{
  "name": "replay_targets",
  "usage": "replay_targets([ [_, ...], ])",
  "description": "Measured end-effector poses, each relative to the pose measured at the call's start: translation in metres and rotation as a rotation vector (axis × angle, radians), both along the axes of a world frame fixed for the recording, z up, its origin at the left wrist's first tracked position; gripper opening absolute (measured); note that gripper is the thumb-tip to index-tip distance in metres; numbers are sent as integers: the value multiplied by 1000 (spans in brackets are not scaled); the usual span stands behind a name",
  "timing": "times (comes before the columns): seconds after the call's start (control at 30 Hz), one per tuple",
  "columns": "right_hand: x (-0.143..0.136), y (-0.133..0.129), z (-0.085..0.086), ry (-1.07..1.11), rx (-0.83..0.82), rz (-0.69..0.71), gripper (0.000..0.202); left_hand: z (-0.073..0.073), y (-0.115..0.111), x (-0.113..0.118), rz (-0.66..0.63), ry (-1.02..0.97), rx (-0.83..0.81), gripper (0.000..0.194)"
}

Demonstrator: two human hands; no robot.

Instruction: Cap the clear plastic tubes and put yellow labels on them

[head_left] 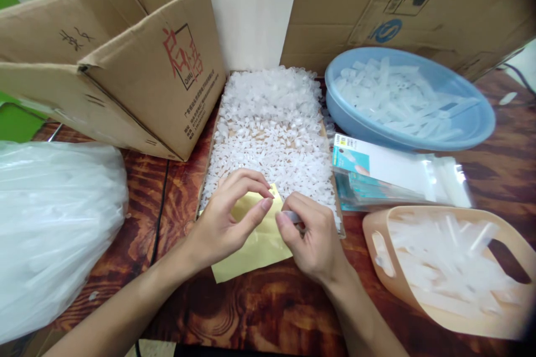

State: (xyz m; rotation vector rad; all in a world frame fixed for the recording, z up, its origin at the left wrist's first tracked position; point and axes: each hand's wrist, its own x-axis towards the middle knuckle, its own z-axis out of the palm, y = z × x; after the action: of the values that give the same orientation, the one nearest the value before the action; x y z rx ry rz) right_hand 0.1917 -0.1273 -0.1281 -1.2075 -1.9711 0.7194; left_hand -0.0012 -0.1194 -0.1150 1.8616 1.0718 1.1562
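My right hand [312, 234] is closed around a small translucent plastic piece [292, 216], pinched between thumb and curled fingers so that only part of it shows. Close by on the left, the thumb and fingertips of my left hand [234, 215] nearly meet in a pinch; whatever is between them is too small to make out. Below both hands lies a yellow sheet [251, 251], partly on the table and partly over a shallow cardboard tray [341, 228]. Many small white plastic pieces [268, 145] are spread in the tray, heaped higher towards its back.
A tall open carton [154, 83] stands at back left, above a full clear plastic bag [54, 228]. On the right are a tilted blue basin [339, 117] of translucent pieces, printed clear packets [393, 178] and a beige basket [377, 251]. A black cable [161, 217] crosses the wooden table.
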Motion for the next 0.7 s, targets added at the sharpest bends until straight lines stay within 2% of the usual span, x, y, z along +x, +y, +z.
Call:
replay_targets([
  [0.23, 5, 0, 0, 112, -21, 12, 36, 0, -2, -2, -31, 45, 79, 9],
  [0.47, 2, -5, -10, 530, -387, 14, 51, -4, -3, -2, -139, 190, 291, 34],
  [0.57, 0, -7, -12, 592, -443, 9, 54, -7, -3, -1, -142, 285, 392, 40],
  [0.7, 0, -8, -11, 566, -436, 25, 55, -11, -3, 0, -111, 400, 535, 34],
])
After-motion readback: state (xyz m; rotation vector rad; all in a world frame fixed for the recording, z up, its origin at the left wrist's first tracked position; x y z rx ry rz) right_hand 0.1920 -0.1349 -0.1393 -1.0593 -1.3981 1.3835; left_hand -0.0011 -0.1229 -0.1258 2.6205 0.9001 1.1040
